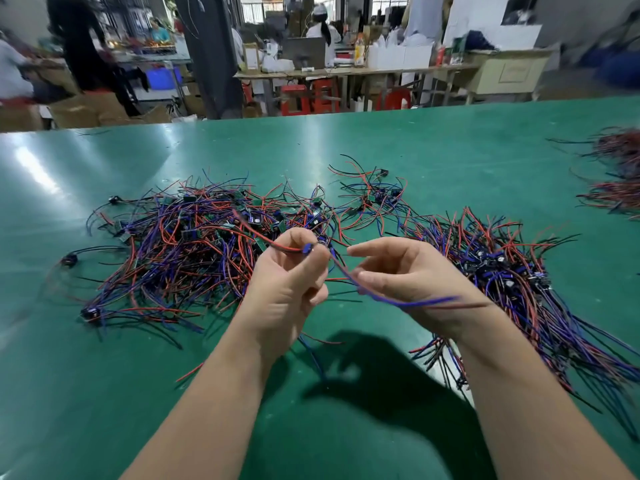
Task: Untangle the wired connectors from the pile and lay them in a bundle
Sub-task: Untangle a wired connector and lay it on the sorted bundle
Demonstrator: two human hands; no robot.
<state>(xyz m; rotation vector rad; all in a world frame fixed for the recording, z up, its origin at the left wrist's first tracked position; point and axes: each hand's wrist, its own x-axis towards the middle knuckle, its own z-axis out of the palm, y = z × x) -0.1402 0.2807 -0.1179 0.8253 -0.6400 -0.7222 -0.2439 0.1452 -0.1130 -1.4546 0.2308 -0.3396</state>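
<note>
1. Head view: our two bare forearms reach in over the green counter (104, 393).
2. Our left hand (287, 282) pinches a wired connector (306, 249) at its blue plug between thumb and fingertips, raised above the counter. Its red wire runs up and left toward the pile.
3. Our right hand (408, 278) sits just beside it with fingers loosely curled. The connector's blue wires trail across it, blurred, and we cannot tell whether it grips them.
4. The tangled pile (194, 244) lies behind and left of the left hand. The bundle (512, 268) lies to the right of the right hand, its wires mostly running one way.
5. A small cluster (374, 195) lies farther back, between them.
6. Blurred wire heaps (620, 157) lie at the far right edge.
7. Beyond the counter stand red stools (294, 98) and a person in white (323, 32).
</note>
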